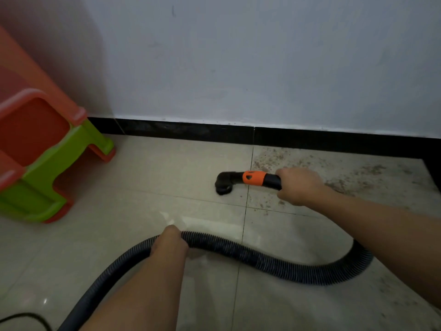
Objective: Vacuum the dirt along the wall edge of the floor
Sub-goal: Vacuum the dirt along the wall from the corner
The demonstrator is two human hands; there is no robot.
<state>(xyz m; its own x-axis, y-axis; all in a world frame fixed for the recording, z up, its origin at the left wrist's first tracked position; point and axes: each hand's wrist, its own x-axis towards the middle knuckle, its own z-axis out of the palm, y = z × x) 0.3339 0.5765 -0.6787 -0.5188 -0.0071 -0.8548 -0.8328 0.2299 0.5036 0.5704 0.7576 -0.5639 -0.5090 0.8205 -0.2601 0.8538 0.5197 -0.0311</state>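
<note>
Stools, far left: stacked plastic stools, orange and green, sitting next to the wall. They're well away from the work, and I can't see anything on them.

Cable, bottom left: thin black cable on the floor, well clear of both hands.

Left hand: the left hand has its fingers wrapped over the ribbed hose, holding up the slack. It's the hand farther from the wall.

Hose: snakes right from that grip, then loops under the right forearm. Its other end runs out of shot.

Nozzle: the black nozzle head is down on the tile, a bit out from the black skirting. The wand and its orange collar lie roughly parallel to the wall, with the head at the left end.

Right hand: the right hand is clamped round the wand just behind the collar. The two hands are well apart.

Dirt: brown gritty dirt covers the right-hand tile, from the skirting out to around that hand, and gets thicker towards the right corner.

What it turns on: the mess is right of the nozzle head and closer to the wall, so I reckon the head has to go right and in. The right hand is nearer and steers, and the left one feeds hose.

Containers: none in view.
</note>
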